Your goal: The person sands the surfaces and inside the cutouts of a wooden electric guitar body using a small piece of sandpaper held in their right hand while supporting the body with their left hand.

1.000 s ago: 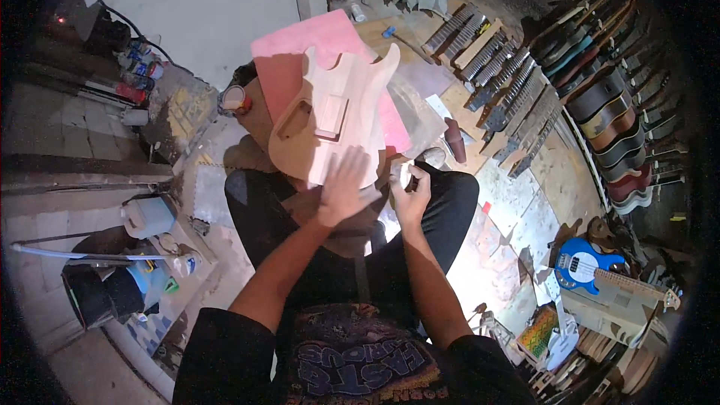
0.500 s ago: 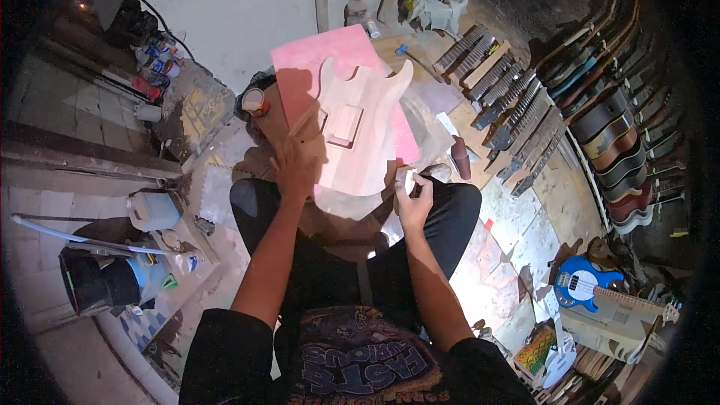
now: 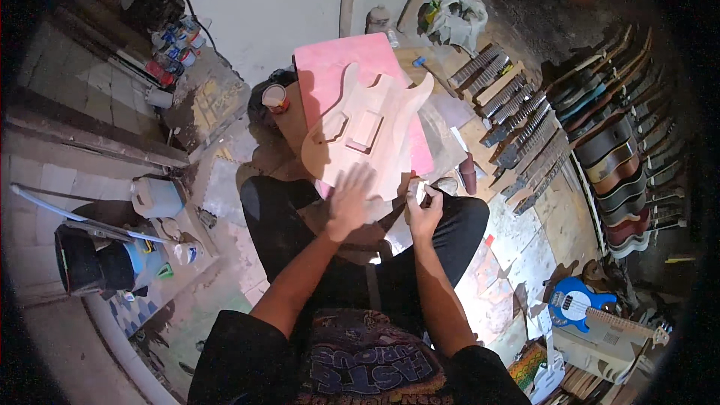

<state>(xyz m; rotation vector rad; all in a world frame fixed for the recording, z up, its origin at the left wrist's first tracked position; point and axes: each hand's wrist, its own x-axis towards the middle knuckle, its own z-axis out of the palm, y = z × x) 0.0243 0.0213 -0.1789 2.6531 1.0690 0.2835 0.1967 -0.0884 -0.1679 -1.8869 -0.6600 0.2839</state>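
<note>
An unfinished pale wooden electric guitar body (image 3: 386, 146), with cut-out cavities, lies on a pink board (image 3: 326, 56) in front of my knees. Across its lower edge my left hand (image 3: 351, 201) is stretched flat, fingers apart and slightly blurred by motion. Just right of that edge, by my right knee, my right hand (image 3: 425, 214) pinches a small pale block (image 3: 418, 189). Its exact kind cannot be made out, since the fingers cover part of it.
Guitar necks (image 3: 517, 116) lie in a row at the right, beside a rack of guitar bodies (image 3: 611, 150). A blue bass guitar (image 3: 576, 301) rests at the lower right. An open can (image 3: 275, 99) stands left of the board; a blue-headed hammer (image 3: 420, 63) lies beyond it.
My left hand has slid from the body's left side to the right, onto its lower edge. The right hand still grips the pale block. The whole view has shifted slightly.
</note>
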